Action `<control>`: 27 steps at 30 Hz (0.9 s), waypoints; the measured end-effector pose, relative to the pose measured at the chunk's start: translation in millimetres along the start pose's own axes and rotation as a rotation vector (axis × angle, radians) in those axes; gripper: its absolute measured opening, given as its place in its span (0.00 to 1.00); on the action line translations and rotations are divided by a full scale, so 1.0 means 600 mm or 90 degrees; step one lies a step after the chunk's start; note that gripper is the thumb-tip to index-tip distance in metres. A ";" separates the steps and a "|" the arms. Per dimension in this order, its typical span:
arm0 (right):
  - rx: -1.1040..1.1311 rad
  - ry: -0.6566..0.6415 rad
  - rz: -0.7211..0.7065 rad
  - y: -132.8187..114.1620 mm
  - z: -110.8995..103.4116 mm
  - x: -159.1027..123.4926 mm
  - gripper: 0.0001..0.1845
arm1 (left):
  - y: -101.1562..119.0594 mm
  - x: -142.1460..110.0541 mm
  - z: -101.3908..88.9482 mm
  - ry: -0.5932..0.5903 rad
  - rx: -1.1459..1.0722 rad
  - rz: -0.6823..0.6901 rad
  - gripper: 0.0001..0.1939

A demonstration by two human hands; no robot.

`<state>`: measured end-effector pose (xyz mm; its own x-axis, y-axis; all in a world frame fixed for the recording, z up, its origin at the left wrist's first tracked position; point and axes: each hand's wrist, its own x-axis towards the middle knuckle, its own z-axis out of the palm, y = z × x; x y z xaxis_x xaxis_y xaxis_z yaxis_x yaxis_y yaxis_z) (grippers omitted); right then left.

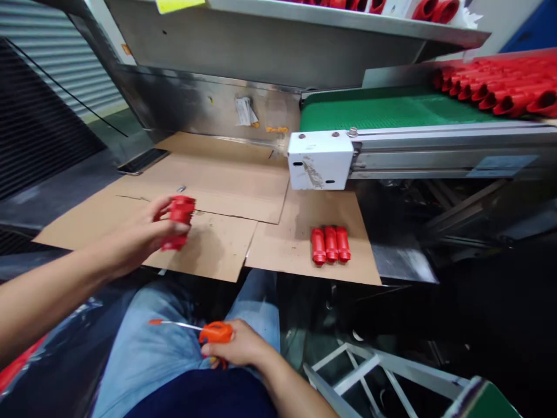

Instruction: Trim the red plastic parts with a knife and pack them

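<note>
My left hand (162,227) is closed around red tubular plastic parts (181,210), held above the left side of the cardboard; motion blur and my fingers hide how many there are. Low over my lap, my right hand (239,343) grips a screwdriver (216,332) by its orange handle. Its thin metal shaft points left and ends in an orange-red tip. Three red tubes (331,245) lie side by side on the cardboard sheet (278,255), to the right of both hands.
A green conveyor belt (391,107) with a white end block (321,159) carries rows of red tubes (513,87). More tubes sit on the shelf (304,13) above. A phone (143,161) lies at the cardboard's left. A white metal frame (374,371) stands at lower right.
</note>
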<state>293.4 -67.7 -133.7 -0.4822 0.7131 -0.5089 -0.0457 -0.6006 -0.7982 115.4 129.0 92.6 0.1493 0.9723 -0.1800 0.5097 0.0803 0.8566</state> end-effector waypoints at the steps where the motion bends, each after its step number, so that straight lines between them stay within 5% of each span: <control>1: -0.011 0.004 -0.018 -0.012 0.001 -0.013 0.24 | -0.022 -0.030 -0.042 0.024 -0.049 -0.012 0.48; 4: -0.066 0.030 -0.094 -0.069 0.006 -0.057 0.27 | -0.109 -0.132 -0.147 0.158 -0.330 -0.102 0.49; 7: -0.216 0.052 -0.221 -0.156 0.023 -0.095 0.28 | -0.196 -0.221 -0.202 0.251 -0.500 -0.113 0.56; 9: -0.370 0.039 -0.276 -0.219 0.045 -0.108 0.23 | -0.243 -0.258 -0.219 0.255 -0.528 -0.078 0.61; 14: -0.582 -0.005 -0.183 -0.329 0.129 -0.101 0.23 | -0.336 -0.300 -0.257 0.282 -0.526 -0.019 0.62; 20: -0.750 -0.038 -0.103 -0.380 0.218 -0.055 0.21 | -0.415 -0.341 -0.282 0.310 -0.521 -0.056 0.63; 27: -0.831 -0.011 -0.072 -0.419 0.266 0.008 0.24 | -0.483 -0.398 -0.285 0.325 -0.557 -0.058 0.64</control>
<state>162.8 28.6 116.0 -0.5430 0.7259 -0.4221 0.7849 0.2600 -0.5625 -213.0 -88.9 -30.1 -0.3433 0.9157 -0.2091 -0.3284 0.0915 0.9401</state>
